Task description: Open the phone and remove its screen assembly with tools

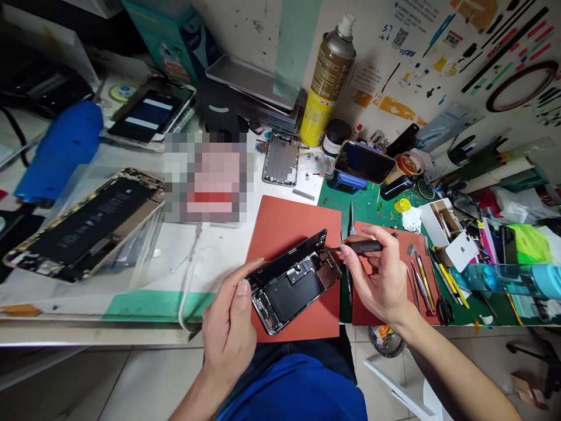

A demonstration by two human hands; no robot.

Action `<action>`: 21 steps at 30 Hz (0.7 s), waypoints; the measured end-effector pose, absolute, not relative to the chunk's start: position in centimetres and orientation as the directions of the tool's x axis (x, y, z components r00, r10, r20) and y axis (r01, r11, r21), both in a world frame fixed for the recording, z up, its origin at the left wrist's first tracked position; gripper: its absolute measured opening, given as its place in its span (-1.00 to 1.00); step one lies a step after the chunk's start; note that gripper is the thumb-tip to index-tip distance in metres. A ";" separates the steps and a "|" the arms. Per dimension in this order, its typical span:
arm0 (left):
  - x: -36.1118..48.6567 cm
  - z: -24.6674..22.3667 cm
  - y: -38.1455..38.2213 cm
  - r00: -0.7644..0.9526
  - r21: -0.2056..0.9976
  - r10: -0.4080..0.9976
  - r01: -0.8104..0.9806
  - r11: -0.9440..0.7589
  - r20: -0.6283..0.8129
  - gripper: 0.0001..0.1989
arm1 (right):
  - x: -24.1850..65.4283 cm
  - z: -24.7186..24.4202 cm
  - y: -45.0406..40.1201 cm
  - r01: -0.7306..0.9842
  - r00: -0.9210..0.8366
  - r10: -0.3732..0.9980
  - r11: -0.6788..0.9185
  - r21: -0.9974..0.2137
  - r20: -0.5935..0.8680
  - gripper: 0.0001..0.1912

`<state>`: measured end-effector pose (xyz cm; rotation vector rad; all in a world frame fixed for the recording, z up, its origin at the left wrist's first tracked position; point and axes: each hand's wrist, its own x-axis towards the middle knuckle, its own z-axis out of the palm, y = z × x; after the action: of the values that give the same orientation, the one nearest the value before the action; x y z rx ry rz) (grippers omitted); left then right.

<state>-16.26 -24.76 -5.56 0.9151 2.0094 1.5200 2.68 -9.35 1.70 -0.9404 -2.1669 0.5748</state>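
An opened phone lies tilted over an orange-red mat, its screen part raised along the far side. My left hand grips the phone's left end, thumb on the near side and fingers behind the screen part. Between thumb and fingers of my right hand is a dark-handled screwdriver, pointing left. Its thin tip reaches the phone's upper right corner; whether it touches a screw is too small to tell.
Tweezers, pens and scissors lie on a second mat at right. Behind stand a phone on a blue stand and a spray can. Another opened phone and a white cable are at left.
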 end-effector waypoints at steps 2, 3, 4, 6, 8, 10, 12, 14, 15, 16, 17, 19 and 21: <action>-16.3 -5.5 -24.8 -0.679 0.956 0.733 0.236 0.176 0.033 -0.57 | 2.7 1.6 -9.3 0.449 -0.493 0.759 0.641 -0.623 0.425 -0.61; -16.3 -5.5 -24.8 -0.680 0.955 0.733 0.238 0.175 0.035 -0.57 | 2.7 1.5 -9.2 0.449 -0.494 0.758 0.642 -0.622 0.426 -0.61; -16.3 -5.5 -24.8 -0.678 0.955 0.734 0.240 0.173 0.038 -0.57 | 2.7 1.5 -9.2 0.448 -0.495 0.758 0.642 -0.622 0.425 -0.61; -16.4 -5.6 -24.8 -0.672 0.956 0.739 0.243 0.166 0.042 -0.57 | 2.7 1.5 -9.1 0.445 -0.500 0.755 0.645 -0.622 0.424 -0.61; -16.4 -5.6 -24.8 -0.669 0.956 0.742 0.242 0.164 0.042 -0.56 | 2.6 1.6 -9.1 0.436 -0.507 0.749 0.650 -0.622 0.426 -0.60; -16.4 -5.6 -24.9 -0.670 0.958 0.741 0.233 0.164 0.036 -0.56 | 2.5 1.7 -9.0 0.428 -0.514 0.741 0.658 -0.619 0.432 -0.60; -16.4 -5.7 -24.9 -0.675 0.963 0.737 0.212 0.165 0.023 -0.57 | 2.5 1.9 -9.1 0.427 -0.522 0.735 0.665 -0.613 0.433 -0.59; -16.3 -5.7 -24.9 -0.683 0.969 0.730 0.184 0.166 0.005 -0.58 | 2.4 2.0 -9.1 0.430 -0.530 0.731 0.669 -0.606 0.430 -0.58; -16.3 -5.7 -24.9 -0.687 0.971 0.726 0.173 0.166 -0.002 -0.58 | 2.3 2.0 -9.1 0.434 -0.534 0.729 0.671 -0.601 0.429 -0.58; -16.3 -5.7 -24.9 -0.691 0.972 0.723 0.164 0.167 -0.008 -0.58 | 2.3 2.1 -9.1 0.435 -0.538 0.725 0.675 -0.595 0.430 -0.58; -16.2 -5.7 -24.8 -0.693 0.973 0.721 0.160 0.167 -0.010 -0.58 | 2.3 2.1 -9.1 0.437 -0.543 0.721 0.681 -0.588 0.431 -0.58; -16.2 -5.6 -24.8 -0.693 0.974 0.721 0.158 0.163 -0.008 -0.59 | 2.2 2.3 -8.9 0.441 -0.567 0.698 0.706 -0.555 0.438 -0.62; -16.2 -5.7 -24.8 -0.689 0.973 0.725 0.165 0.160 -0.002 -0.59 | 2.1 2.7 -8.6 0.465 -0.611 0.661 0.745 -0.478 0.437 -0.70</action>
<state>-16.20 -24.79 -5.66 0.8427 1.9670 1.5554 2.06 -8.61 2.72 -0.8438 -2.3376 0.4251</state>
